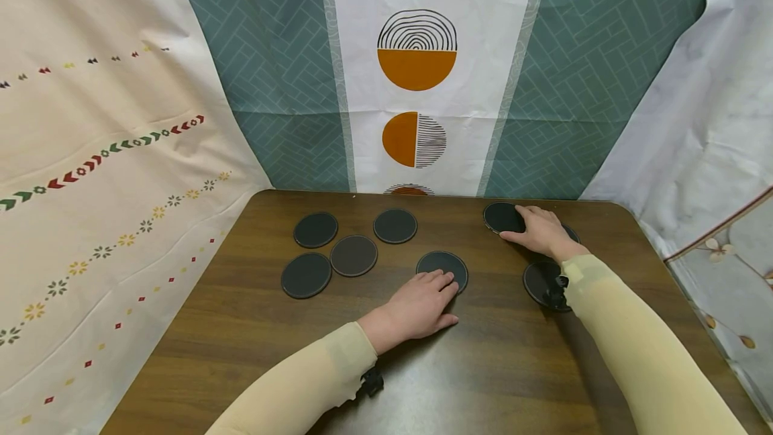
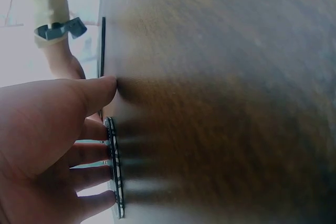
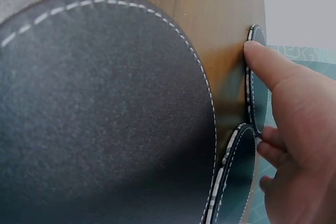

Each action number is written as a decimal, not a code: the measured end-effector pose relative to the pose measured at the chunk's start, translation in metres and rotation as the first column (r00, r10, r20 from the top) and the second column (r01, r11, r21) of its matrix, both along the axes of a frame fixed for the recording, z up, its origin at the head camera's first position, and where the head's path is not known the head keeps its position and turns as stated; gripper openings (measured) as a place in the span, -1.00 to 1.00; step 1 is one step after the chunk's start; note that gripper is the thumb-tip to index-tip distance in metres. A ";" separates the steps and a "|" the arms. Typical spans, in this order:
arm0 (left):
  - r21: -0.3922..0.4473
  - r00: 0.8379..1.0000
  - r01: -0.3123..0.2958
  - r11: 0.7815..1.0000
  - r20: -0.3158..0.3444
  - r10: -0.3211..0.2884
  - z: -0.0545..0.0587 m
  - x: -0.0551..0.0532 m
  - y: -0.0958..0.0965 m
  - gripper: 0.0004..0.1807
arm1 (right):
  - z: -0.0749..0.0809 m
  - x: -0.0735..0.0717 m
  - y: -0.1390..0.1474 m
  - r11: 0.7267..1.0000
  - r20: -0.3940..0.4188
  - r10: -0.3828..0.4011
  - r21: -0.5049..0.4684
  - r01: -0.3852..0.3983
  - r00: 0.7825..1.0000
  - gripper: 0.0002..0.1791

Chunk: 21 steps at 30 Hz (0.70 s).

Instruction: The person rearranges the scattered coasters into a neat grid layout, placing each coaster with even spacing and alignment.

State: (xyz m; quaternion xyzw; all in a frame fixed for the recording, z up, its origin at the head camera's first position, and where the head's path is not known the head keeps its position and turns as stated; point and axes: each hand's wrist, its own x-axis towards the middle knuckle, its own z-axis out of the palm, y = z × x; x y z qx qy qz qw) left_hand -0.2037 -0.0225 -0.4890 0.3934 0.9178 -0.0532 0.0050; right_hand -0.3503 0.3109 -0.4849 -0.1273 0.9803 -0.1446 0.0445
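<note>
Several round dark coasters with stitched rims lie on the table. In the head view my left hand [image 1: 417, 307] rests its extended fingertips on the middle coaster [image 1: 437, 262], the thumb touching the wood beside it. The left wrist view shows these fingers [image 2: 92, 153] against the coaster's flat face [image 2: 116, 182]. My right hand [image 1: 543, 230] touches the far right coaster [image 1: 500, 215], its thumb at the near rim and fingers over the right side. Partly hidden behind that hand is another coaster [image 1: 570, 232]. A further coaster [image 1: 537, 280] lies below the right wrist, large in the right wrist view.
Four-sided wooden table [image 1: 241, 354] with a cloth backdrop [image 1: 290, 72] behind it. On the left lie an upper coaster [image 1: 315, 229], a lower coaster [image 1: 306, 275], a brownish coaster [image 1: 353, 256] and one coaster [image 1: 395, 226] nearer the centre. Patterned cloths hang on both sides.
</note>
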 end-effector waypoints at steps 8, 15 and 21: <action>-0.006 1.000 -0.008 1.000 -0.001 0.008 -0.001 0.001 0.001 -0.24 | 0.002 0.001 -0.002 1.000 -0.033 -0.011 -0.003 0.011 0.999 0.11; 0.001 1.000 -0.003 1.000 0.000 0.003 -0.003 0.001 0.000 -0.22 | 0.001 0.003 -0.003 0.999 -0.053 -0.032 0.007 0.032 0.998 0.13; -0.004 1.000 -0.008 1.000 0.002 0.008 -0.001 0.001 0.001 -0.22 | -0.001 0.003 -0.005 0.999 -0.063 -0.036 -0.003 0.036 0.997 0.16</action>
